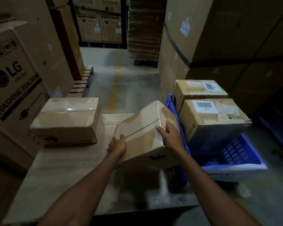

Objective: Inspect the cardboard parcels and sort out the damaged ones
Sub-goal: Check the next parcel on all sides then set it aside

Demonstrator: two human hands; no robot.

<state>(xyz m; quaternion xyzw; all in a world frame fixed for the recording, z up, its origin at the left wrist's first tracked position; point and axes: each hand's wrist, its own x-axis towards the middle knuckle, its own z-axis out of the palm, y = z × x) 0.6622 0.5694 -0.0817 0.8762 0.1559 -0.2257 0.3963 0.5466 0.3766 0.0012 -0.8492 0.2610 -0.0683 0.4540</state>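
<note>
Here, both hands (118, 145) (171, 136) round tilted parcel (142, 126)

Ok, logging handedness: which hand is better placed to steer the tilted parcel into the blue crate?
Likely right: right hand holds the parcel beside the blue crate; left hand grips its far corner.
</note>
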